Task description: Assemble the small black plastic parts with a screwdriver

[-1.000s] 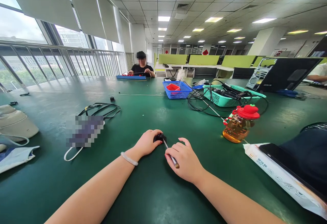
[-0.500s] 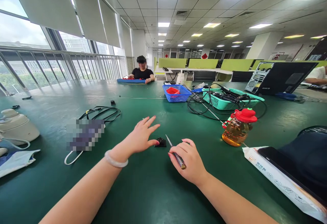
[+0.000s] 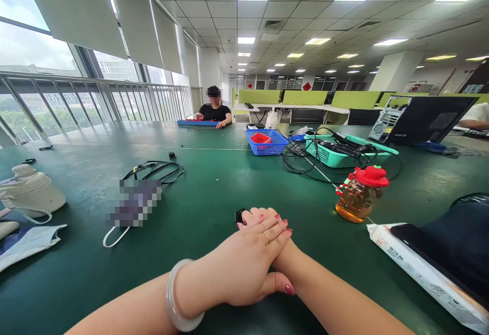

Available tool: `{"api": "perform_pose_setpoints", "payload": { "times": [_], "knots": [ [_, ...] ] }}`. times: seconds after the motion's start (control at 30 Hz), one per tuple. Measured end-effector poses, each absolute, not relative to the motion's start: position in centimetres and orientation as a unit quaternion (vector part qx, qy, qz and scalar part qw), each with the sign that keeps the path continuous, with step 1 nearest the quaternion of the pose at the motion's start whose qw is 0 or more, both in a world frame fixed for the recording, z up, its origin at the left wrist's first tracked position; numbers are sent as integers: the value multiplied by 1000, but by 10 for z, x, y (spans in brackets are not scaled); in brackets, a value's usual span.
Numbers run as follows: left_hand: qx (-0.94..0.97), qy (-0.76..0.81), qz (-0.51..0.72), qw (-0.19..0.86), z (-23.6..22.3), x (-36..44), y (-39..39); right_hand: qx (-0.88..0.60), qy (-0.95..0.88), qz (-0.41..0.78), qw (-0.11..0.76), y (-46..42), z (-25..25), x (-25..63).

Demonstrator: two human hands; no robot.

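My left hand (image 3: 246, 261) lies across the back of my right hand, fingers stretched out flat and thumb apart. It wears a ring and a pale bangle (image 3: 176, 297). Underneath, my right hand (image 3: 263, 213) is closed, only its knuckles and wrist showing. The slim pointed metal tool seen in it half a second ago is hidden by the hands now. A small black square piece (image 3: 239, 216) touches or lies right beside the right fingertips on the green tabletop (image 3: 214, 192); its right part is covered.
To the right stand a jar with a red lid (image 3: 359, 197) and a white packet (image 3: 416, 269) with a phone on it. Further back are a blue basket (image 3: 267, 147) and a green basket (image 3: 336, 158) with cables. A pixelated object (image 3: 133, 202) lies left. Another person (image 3: 214, 111) sits opposite.
My left hand has moved right and toward me, from above the black piece onto my right hand. The pointed tool in my right hand has gone out of sight.
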State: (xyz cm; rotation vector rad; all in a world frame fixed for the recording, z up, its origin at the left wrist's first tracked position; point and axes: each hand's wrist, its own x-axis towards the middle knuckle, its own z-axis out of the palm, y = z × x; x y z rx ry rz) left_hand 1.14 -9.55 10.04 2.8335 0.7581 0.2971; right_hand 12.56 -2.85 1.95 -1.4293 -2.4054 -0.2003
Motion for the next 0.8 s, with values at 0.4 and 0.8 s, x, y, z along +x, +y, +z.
{"api": "perform_pose_setpoints", "payload": {
  "times": [0.4,0.8],
  "knots": [
    [961,143,136,192,97,-8,-79,-411,-896,-135,106,-53,38,160],
    [890,327,237,211,63,-32,1,-330,-850,-45,407,-45,25,183]
  ]
}}
